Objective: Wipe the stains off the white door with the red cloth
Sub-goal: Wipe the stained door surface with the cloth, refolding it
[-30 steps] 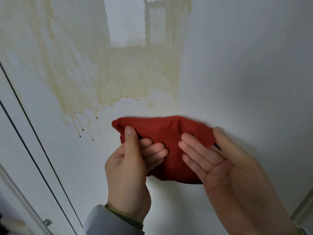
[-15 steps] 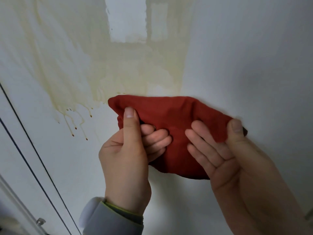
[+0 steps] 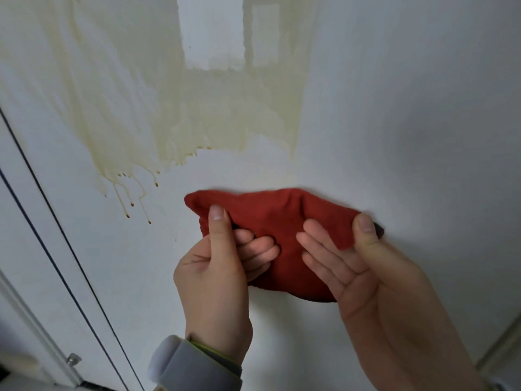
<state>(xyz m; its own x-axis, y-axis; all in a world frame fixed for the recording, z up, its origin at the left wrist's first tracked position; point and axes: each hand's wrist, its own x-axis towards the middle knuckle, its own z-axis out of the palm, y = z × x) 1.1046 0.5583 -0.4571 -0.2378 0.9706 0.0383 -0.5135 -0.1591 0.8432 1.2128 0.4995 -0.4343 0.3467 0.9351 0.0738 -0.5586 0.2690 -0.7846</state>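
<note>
White door (image 3: 408,108), red cloth (image 3: 270,218) in thumbs-up hands (image 3: 214,280) (image 3: 363,277)

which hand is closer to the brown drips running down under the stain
Left. The left hand grips the red cloth just right of and below the drips; the right hand holds the cloth's far end, farther right.

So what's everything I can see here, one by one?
door: one, white, fills the view.
stain: one, pale yellow, upper left to centre of door.
drips: several, brown-tipped, under stain's left part.
cloth: one, red, below stain, held in both hands.
fitting: one, metal, bottom left corner.
sleeve: one, grey with green cuff, left wrist.
left hand: pinches cloth's left end.
right hand: pinches cloth's right end.
</note>
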